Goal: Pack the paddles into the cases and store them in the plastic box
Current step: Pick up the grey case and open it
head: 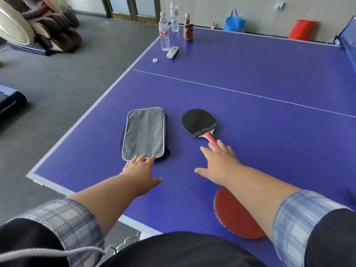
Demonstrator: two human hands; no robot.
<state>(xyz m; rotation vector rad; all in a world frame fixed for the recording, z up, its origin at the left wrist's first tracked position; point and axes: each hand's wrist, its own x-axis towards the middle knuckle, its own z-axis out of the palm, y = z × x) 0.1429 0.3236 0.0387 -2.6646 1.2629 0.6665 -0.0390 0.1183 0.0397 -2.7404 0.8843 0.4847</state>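
A grey zip case (144,133) lies flat on the blue table-tennis table (250,112). My left hand (141,170) reaches to its near edge, fingers straight and touching the case. To the right lies a paddle with its black face up (198,121) and a red handle. My right hand (218,162) is spread with straight fingers over the end of that handle. A second paddle, red face up (235,214), lies near the table's front edge, partly under my right forearm. No plastic box is in view.
Two water bottles (164,32), a brown bottle (188,27), a white remote (172,52) and a small cap (155,60) stand at the table's far left corner. Blue and red bags (234,22) lean by the wall. A massage chair (36,24) stands on the floor at left.
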